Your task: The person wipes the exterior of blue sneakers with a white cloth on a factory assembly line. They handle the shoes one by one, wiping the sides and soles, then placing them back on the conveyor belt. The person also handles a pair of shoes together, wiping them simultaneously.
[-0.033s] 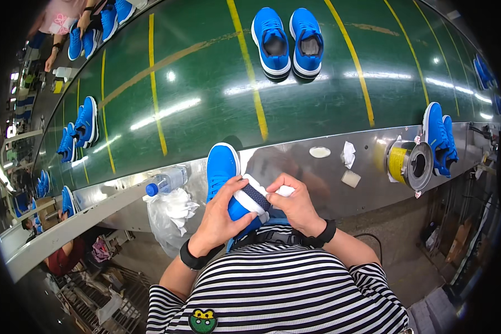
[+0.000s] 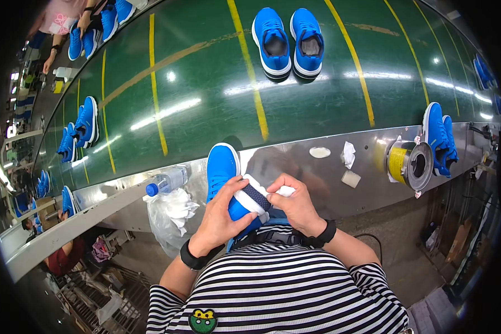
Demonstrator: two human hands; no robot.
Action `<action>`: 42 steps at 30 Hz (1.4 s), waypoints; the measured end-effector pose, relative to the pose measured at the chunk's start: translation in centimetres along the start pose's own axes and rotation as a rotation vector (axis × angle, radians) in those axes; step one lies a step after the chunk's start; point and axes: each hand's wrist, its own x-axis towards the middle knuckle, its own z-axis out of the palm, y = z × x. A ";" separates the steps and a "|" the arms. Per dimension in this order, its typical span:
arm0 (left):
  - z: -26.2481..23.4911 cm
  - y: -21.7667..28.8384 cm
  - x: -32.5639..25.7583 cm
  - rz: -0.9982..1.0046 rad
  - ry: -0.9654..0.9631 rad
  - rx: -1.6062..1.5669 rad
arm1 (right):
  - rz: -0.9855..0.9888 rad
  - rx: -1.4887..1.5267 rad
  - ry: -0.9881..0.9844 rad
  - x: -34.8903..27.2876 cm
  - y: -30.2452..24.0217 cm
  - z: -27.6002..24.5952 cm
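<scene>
My left hand [image 2: 217, 220] is wrapped round a blue sneaker [image 2: 237, 209], tilted so that its white midsole and dark patterned outsole show. In my right hand [image 2: 299, 210], thumb and forefinger pinch a white wad [image 2: 286, 191], perhaps tissue or cloth, against or close to the edge of that sole. Just beyond my left fingers, a second blue sneaker [image 2: 222, 161] rests toe-away on the metal ledge, its heel end hidden behind the held one.
A green conveyor belt [image 2: 195, 72] with yellow lines carries several blue sneakers [image 2: 271, 42]. Along the metal ledge [image 2: 328, 183] are a bottle [image 2: 175, 177], a plastic bag of white tissues [image 2: 172, 214], a metal tin [image 2: 417, 165] and another sneaker pair [image 2: 438, 136]. Co-workers' hands [image 2: 83, 22] appear far left.
</scene>
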 end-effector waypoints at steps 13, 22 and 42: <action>-0.2 0.5 -0.7 0.003 -0.006 0.033 | 0.048 0.015 -0.038 0.0 -0.2 0.4; 2.6 -0.9 5.0 -0.085 -0.109 0.210 | -0.054 0.184 0.235 -0.7 1.0 -4.3; 1.4 -7.2 -9.1 -0.214 0.465 0.428 | -0.973 -1.665 -0.555 0.9 -1.4 -2.3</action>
